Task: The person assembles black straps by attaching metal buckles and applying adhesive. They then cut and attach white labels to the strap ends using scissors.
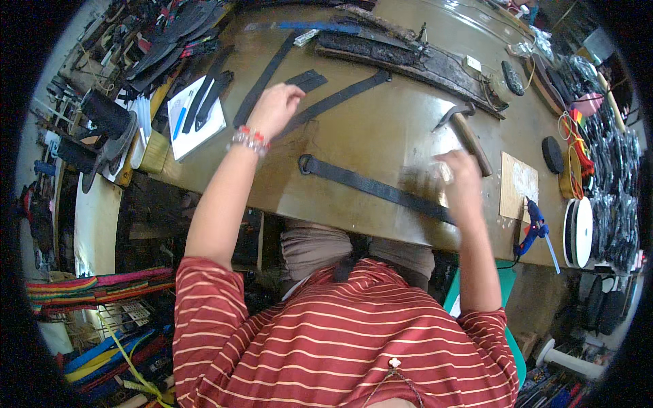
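My left hand [273,109], with a beaded bracelet at the wrist, hovers at the table's left part, thumb and fingers drawn together. Whether it pinches anything small is hidden. Just beyond it lie a folded black strap [309,81] and a long black strap [343,100] running up to the right. Motion smears my right hand [462,173], its fingers seemingly bent, above the right part of the table. Below and left of it stretches a black webbing strap [371,187] with a ring at its left end. Beside this hand rests a hammer [471,139] with a wooden handle.
A blue glue gun [534,228] and a tan board [518,178] lie at the right, near a white-sided spool [578,231]. White paper [211,129] bearing black strips sits at the left. A long dark, worn piece [415,71] spans the far side.
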`<state>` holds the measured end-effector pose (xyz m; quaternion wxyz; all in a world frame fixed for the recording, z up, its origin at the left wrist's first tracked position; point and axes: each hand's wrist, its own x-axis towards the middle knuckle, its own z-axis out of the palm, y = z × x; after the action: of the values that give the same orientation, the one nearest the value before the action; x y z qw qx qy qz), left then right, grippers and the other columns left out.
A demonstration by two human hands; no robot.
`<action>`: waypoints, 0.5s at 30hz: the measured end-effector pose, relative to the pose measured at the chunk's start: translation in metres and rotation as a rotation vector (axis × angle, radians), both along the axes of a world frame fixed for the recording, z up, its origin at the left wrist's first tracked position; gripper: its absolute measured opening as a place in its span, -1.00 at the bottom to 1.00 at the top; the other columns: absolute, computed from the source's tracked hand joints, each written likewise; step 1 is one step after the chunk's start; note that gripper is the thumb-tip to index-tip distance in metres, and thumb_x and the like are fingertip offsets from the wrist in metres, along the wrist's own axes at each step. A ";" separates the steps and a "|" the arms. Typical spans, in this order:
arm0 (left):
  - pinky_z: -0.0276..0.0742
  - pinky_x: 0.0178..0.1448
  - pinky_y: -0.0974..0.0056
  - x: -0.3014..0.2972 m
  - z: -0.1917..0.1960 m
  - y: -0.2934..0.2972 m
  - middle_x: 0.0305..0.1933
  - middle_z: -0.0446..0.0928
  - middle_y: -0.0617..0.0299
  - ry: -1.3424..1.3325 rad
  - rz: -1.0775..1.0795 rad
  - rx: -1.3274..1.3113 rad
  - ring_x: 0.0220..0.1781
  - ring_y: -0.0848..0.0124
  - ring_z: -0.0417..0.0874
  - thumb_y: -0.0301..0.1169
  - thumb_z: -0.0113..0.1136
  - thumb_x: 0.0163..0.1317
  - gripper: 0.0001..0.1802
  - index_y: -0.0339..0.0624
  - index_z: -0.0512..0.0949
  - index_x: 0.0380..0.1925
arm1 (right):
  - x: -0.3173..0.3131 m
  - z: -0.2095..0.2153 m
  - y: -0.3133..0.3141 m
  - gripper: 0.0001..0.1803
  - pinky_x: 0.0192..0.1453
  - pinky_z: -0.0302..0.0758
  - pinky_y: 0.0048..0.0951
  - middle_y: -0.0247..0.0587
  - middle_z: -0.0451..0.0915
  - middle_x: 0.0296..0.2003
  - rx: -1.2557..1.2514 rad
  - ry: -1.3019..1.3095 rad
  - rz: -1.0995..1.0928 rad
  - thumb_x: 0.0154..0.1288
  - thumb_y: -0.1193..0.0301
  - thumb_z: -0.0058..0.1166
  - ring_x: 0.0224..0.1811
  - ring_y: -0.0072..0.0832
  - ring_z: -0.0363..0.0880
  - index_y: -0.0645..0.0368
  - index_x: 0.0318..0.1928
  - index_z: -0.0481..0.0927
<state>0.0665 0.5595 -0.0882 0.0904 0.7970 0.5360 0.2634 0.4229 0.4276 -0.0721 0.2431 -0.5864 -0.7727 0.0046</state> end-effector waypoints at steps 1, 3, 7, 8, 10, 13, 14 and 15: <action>0.47 -0.01 0.13 -0.001 -0.004 0.012 -0.24 0.54 0.00 0.041 0.033 0.004 -0.14 0.08 0.56 -0.41 0.09 0.13 -0.80 -0.19 0.57 -0.25 | -0.018 -0.006 -0.008 -0.79 -0.02 0.39 -0.22 -0.08 0.51 -0.26 -0.163 0.110 0.163 0.00 0.44 0.14 -0.14 -0.16 0.44 0.15 -0.28 0.62; 0.46 -0.01 0.11 -0.002 -0.014 0.027 -0.24 0.54 0.00 0.134 0.086 0.050 -0.14 0.07 0.56 -0.40 0.13 0.11 -0.78 -0.20 0.57 -0.23 | -0.043 -0.017 -0.029 -0.65 -0.02 0.37 -0.28 -0.19 0.49 -0.21 -0.117 -0.003 0.256 0.00 0.33 0.21 -0.13 -0.23 0.41 0.05 -0.13 0.60; 0.46 -0.01 0.11 -0.009 -0.027 0.035 -0.24 0.55 0.01 0.133 0.115 0.038 -0.14 0.10 0.56 -0.39 0.20 0.07 -0.72 -0.22 0.55 -0.19 | -0.034 -0.029 -0.056 -0.65 -0.08 0.36 -0.33 -0.28 0.50 -0.24 -0.074 0.080 0.064 -0.06 0.41 0.24 -0.17 -0.28 0.40 0.05 -0.15 0.62; 0.46 -0.01 0.12 -0.010 -0.026 0.036 -0.24 0.55 0.01 0.075 0.095 0.021 -0.14 0.11 0.57 -0.39 0.22 0.05 -0.70 -0.22 0.55 -0.18 | -0.026 -0.029 -0.060 -0.65 -0.08 0.36 -0.34 -0.29 0.50 -0.25 -0.066 0.106 -0.001 -0.08 0.42 0.26 -0.16 -0.28 0.40 0.05 -0.17 0.63; 0.48 -0.09 0.22 -0.013 -0.017 0.038 -0.30 0.54 0.05 0.011 0.102 -0.075 -0.24 0.23 0.57 -0.35 0.25 0.05 -0.66 -0.20 0.55 -0.15 | -0.011 -0.026 -0.064 -0.65 -0.09 0.36 -0.33 -0.28 0.50 -0.28 -0.083 0.096 -0.068 -0.11 0.42 0.27 -0.18 -0.28 0.40 0.06 -0.19 0.64; 0.48 -0.17 0.30 -0.004 0.008 0.033 -0.34 0.54 0.10 -0.032 0.076 -0.092 -0.32 0.34 0.56 -0.32 0.29 0.03 -0.62 -0.17 0.54 -0.12 | -0.004 -0.013 -0.064 -0.68 -0.15 0.43 -0.36 -0.24 0.52 -0.30 -0.031 0.010 -0.116 -0.07 0.48 0.26 -0.21 -0.31 0.46 0.07 -0.19 0.63; 0.48 -0.18 0.32 0.001 0.021 0.030 -0.35 0.54 0.12 -0.005 0.095 -0.125 -0.33 0.36 0.55 -0.32 0.30 0.03 -0.61 -0.16 0.54 -0.11 | -0.006 -0.006 -0.063 -0.69 -0.19 0.45 -0.40 -0.23 0.53 -0.31 -0.057 0.171 -0.109 -0.05 0.51 0.25 -0.24 -0.34 0.49 0.08 -0.19 0.63; 0.51 -0.22 0.30 0.011 0.032 0.022 -0.32 0.57 0.10 -0.069 0.085 -0.036 -0.32 0.32 0.61 -0.34 0.25 0.08 -0.75 -0.25 0.57 -0.27 | -0.011 0.001 -0.062 -0.70 -0.23 0.47 -0.43 -0.22 0.54 -0.32 -0.071 0.324 -0.100 -0.02 0.53 0.23 -0.27 -0.37 0.51 0.08 -0.19 0.63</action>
<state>0.0771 0.5813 -0.0562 0.1118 0.7622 0.5706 0.2847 0.4121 0.3660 -0.0713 0.3434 -0.6241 -0.6925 0.1143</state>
